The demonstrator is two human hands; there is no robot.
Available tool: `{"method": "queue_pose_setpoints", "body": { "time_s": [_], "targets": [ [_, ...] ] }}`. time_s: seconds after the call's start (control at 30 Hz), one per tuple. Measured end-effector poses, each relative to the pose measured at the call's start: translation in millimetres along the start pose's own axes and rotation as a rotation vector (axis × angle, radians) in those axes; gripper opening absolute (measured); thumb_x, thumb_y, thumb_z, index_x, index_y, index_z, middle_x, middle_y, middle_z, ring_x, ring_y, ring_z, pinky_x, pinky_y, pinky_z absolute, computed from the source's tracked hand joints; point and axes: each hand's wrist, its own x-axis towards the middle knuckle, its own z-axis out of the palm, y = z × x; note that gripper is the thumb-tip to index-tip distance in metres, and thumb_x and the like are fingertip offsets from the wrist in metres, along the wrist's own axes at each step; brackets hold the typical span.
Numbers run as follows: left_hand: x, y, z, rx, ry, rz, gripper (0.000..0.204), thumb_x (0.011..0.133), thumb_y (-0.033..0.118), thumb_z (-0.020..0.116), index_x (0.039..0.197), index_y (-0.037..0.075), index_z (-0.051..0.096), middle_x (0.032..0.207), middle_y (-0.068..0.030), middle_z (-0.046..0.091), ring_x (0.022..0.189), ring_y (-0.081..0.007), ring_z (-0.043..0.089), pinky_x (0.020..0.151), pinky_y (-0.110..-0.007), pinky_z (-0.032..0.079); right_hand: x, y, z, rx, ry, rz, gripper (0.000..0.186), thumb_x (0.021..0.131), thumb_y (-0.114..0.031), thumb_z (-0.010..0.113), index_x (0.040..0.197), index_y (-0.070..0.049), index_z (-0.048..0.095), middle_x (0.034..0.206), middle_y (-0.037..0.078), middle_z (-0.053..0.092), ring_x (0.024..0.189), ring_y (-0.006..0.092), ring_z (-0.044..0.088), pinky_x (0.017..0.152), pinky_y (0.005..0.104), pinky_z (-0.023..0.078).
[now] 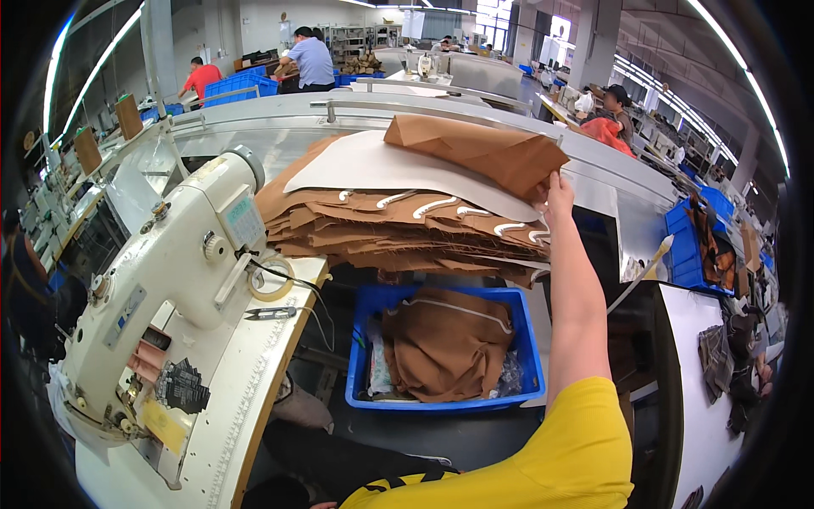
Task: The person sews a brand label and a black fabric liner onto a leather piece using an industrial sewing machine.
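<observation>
My right hand [557,202] is closed on the corner of a brown fabric piece [475,151], which is partly folded over at the top of a stack. Under it lies a smooth pale sheet [381,174]. Below that is a thick pile of brown fabric pieces [365,229] with frayed edges and several white curved strips. At the lower edge, a sliver of skin beside the yellow shirt may be my left hand; its fingers are hidden.
A white sewing machine [174,237] stands at the left, with thread snips [271,314] and a tape roll [270,280] on its bed. A blue bin [445,405] holding brown fabric [445,348] sits below the pile. Several people work farther back.
</observation>
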Motion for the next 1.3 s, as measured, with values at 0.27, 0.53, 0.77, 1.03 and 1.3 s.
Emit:
{"method": "queue_pose_setpoints", "body": {
  "time_s": [0.27, 0.53, 0.77, 1.03, 1.3],
  "targets": [
    [4.0, 36.2, 2.9, 0.048, -0.021, 0.026, 0.021, 0.095, 0.011, 0.064, 0.114, 0.002, 0.067, 0.099, -0.0031, 0.067, 0.091, -0.0101, 0.06, 0.08, -0.025, 0.049, 16.2, -69.5, 20.7, -0.394, -0.023, -0.426, 0.027, 0.101, -0.03, 0.055, 0.098, -0.006, 0.065, 0.09, 0.002, 0.068, 0.084, 0.0155, 0.067, 0.078, 0.033, 0.051],
    [17.5, 156.6, 7.1, 0.255, 0.112, 0.511, 0.016, 0.093, 0.002, 0.062, 0.108, -0.001, 0.067, 0.105, -0.0074, 0.065, 0.1, -0.0168, 0.061, 0.088, -0.027, 0.048, -42.9, -101.9, 68.5, -0.411, -0.129, -0.997, 0.019, 0.095, -0.023, 0.062, 0.094, -0.004, 0.065, 0.081, 0.006, 0.067, 0.071, 0.0161, 0.064, 0.066, 0.0283, 0.049],
    [0.4, 138.8, 8.5, 0.235, 0.04, 0.43, 0.016, 0.093, 0.004, 0.063, 0.108, 0.0, 0.067, 0.108, -0.0077, 0.066, 0.102, -0.0171, 0.061, 0.089, -0.028, 0.048, -54.8, -4.3, -9.7, -1.077, 0.006, -0.964, 0.043, 0.081, -0.02, 0.071, 0.12, -0.006, 0.06, 0.102, 0.015, 0.065, 0.095, 0.0326, 0.064, 0.087, 0.038, 0.05],
    [2.6, 108.9, 12.5, 0.168, -0.004, 0.3, 0.019, 0.094, 0.006, 0.063, 0.112, 0.0, 0.066, 0.106, -0.0048, 0.064, 0.098, -0.0135, 0.06, 0.085, -0.025, 0.047, -36.9, -39.9, -48.4, -0.79, -0.459, 0.018, 0.046, 0.075, -0.007, 0.067, 0.121, -0.004, 0.064, 0.106, 0.015, 0.067, 0.091, 0.0201, 0.064, 0.08, 0.0311, 0.051],
    [8.6, 103.7, 18.9, 0.112, -0.103, 0.227, 0.02, 0.095, 0.008, 0.064, 0.113, 0.001, 0.065, 0.106, -0.0031, 0.064, 0.097, -0.0114, 0.059, 0.084, -0.024, 0.047, -89.2, -55.8, -66.9, -0.951, -0.528, -0.149, 0.039, 0.075, -0.01, 0.072, 0.114, -0.008, 0.07, 0.098, 0.013, 0.065, 0.084, 0.0174, 0.063, 0.069, 0.031, 0.055]
  ]
}}
